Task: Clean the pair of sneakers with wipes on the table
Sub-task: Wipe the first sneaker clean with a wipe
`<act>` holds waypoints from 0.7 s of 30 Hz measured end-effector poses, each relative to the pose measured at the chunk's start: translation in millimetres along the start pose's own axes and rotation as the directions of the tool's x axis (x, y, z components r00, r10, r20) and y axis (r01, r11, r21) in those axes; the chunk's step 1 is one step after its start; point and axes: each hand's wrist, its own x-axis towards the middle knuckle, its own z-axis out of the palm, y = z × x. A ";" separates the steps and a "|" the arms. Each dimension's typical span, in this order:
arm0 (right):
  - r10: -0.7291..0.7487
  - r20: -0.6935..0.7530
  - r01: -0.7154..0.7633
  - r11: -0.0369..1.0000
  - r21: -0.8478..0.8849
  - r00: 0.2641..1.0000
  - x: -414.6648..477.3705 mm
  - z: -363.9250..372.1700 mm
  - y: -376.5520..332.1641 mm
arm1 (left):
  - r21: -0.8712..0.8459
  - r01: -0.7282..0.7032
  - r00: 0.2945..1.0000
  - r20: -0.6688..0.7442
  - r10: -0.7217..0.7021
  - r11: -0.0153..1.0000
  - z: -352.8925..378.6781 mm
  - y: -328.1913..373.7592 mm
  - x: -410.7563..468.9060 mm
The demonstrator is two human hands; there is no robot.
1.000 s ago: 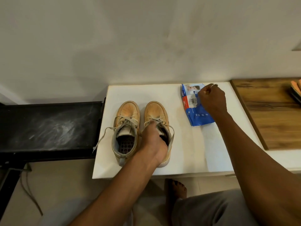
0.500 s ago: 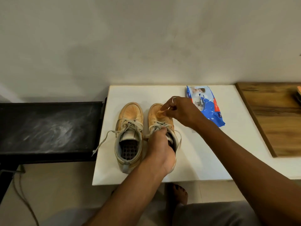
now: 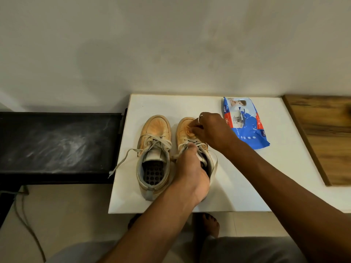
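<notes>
Two tan sneakers stand side by side on the white table (image 3: pixel 237 186), toes toward the wall. The left sneaker (image 3: pixel 154 147) stands free, its laces loose. My left hand (image 3: pixel 190 173) grips the right sneaker (image 3: pixel 183 130) at its collar and tongue. My right hand (image 3: pixel 212 131) pinches a crumpled wipe (image 3: pixel 190 130) against that sneaker's toe; the wipe looks the same tan as the shoe. A blue wipes packet (image 3: pixel 245 122) lies flat just right of my right hand.
A wooden board (image 3: pixel 326 137) lies at the table's right end. A black bench (image 3: pixel 57 145) abuts the table's left side, with a cable (image 3: pixel 24 221) on the floor below. The wall rises directly behind. My bare feet (image 3: pixel 210 224) show under the front edge.
My right hand left the wipes packet and moved left onto the right sneaker's toe with a wipe. The packet now lies skewed. My left hand kept its hold on the sneaker.
</notes>
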 end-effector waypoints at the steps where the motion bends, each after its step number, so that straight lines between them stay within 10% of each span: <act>1: -0.005 0.038 0.005 1.000 0.000 0.999 -1.2 -2.3 0.2 | 0.001 -0.002 1.000 -0.007 0.002 1.000 1.2 0.7 -2.4; 7: -0.048 0.147 0.046 0.999 0.021 0.988 -1.3 -11.8 6.0 | -0.001 -0.007 1.000 -0.027 0.007 1.000 6.7 4.8 -14.0; 16: 0.008 -0.100 -0.005 1.000 0.031 0.995 6.6 -0.1 0.4 | 0.007 -0.025 0.998 -0.051 0.025 1.000 5.7 4.3 -10.2; 21: -0.013 0.091 0.002 0.992 0.126 0.996 4.0 -7.9 -0.7 | 0.001 -0.021 0.999 -0.042 0.021 1.000 6.3 4.5 -11.3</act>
